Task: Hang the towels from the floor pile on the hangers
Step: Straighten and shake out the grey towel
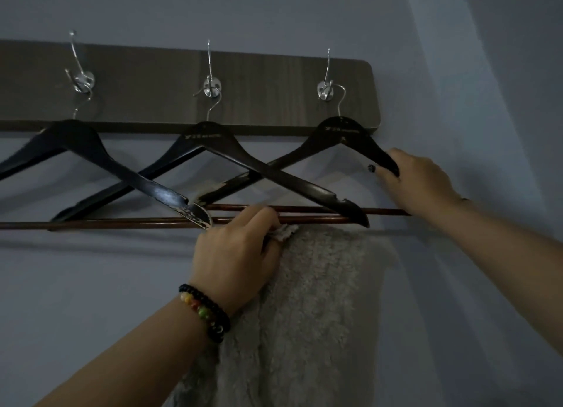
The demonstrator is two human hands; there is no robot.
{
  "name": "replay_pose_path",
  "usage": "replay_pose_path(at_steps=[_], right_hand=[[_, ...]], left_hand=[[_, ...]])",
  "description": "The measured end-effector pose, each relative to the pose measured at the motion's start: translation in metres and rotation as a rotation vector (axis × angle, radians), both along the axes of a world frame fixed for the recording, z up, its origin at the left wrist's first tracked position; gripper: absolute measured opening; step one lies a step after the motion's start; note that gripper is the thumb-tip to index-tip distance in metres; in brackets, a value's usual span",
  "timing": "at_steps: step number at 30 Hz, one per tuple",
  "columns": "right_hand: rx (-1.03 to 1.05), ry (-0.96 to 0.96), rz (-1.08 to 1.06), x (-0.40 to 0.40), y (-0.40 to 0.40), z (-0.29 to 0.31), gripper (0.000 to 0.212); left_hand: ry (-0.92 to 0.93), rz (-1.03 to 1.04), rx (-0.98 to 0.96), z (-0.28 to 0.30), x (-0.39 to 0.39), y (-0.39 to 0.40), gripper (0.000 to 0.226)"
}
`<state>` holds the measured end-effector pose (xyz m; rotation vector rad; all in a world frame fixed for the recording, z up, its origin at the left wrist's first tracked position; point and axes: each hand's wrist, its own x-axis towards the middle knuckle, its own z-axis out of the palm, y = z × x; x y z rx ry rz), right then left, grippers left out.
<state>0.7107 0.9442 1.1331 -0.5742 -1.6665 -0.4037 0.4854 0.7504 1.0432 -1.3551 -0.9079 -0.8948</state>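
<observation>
Three dark wooden hangers hang from metal hooks on a wall board [274, 81]: left hanger [76, 141], middle hanger [210, 138], right hanger [341, 132]. Their arms cross and their brown lower bars overlap. A grey fluffy towel [320, 300] hangs below the bars, under the right hanger. My left hand [237, 254], with a beaded bracelet on the wrist, pinches the towel's top corner just under the bars. My right hand [417, 181] grips the right end of the right hanger.
The hook board is fixed to a pale blue-grey wall [91, 285]. Light falls in a band across the wall at the far right [487, 102]. The floor pile is out of view.
</observation>
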Motion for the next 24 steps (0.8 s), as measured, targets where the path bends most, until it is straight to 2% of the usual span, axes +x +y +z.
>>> replay_pose_path(at_steps=[11, 17, 21, 24], right_hand=[[0.003, 0.038, -0.076, 0.022, -0.013, 0.036, 0.037], [-0.091, 0.088, -0.141, 0.035, -0.014, 0.049, 0.039], [-0.17, 0.151, -0.041, 0.039, -0.016, 0.051, 0.041], [-0.185, 0.132, 0.029, 0.03, -0.023, 0.05, 0.038]], left_hand=[[-0.001, -0.011, -0.027, -0.011, -0.024, -0.032, 0.006], [-0.055, 0.011, -0.039, -0.015, -0.032, -0.049, 0.013], [-0.093, 0.027, -0.036, -0.017, -0.034, -0.052, 0.017], [-0.115, 0.058, -0.045, -0.017, -0.033, -0.049, 0.012]])
